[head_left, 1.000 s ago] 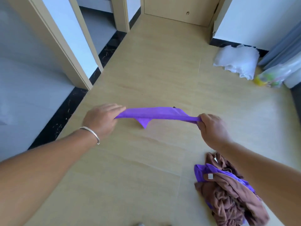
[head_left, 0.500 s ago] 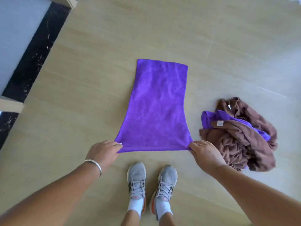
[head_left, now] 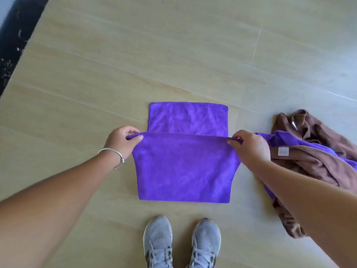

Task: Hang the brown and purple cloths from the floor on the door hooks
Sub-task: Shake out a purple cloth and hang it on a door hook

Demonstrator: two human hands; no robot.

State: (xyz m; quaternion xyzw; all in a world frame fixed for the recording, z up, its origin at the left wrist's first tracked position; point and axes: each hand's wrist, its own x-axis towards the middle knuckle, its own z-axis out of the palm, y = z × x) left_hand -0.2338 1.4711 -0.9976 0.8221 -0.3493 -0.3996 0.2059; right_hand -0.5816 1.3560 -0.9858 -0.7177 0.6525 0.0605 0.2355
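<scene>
Counted one flat purple cloth (head_left: pixel 185 167) on the floor (head_left: pixel 135 55), plus one heap of brown and purple cloths (head_left: pixel 313 161) just right. Pinched its lifted near edge: left hand (head_left: pixel 123 142) at one corner, right hand (head_left: pixel 249 146) at the other. Bare floor ahead and left.

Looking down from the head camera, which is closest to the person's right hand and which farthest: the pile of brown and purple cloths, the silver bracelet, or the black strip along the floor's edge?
From the right hand:
1. Pile of brown and purple cloths, right beside it, at its right.
2. Silver bracelet, across the flat purple cloth, on the left wrist.
3. Black strip, far upper left.
</scene>
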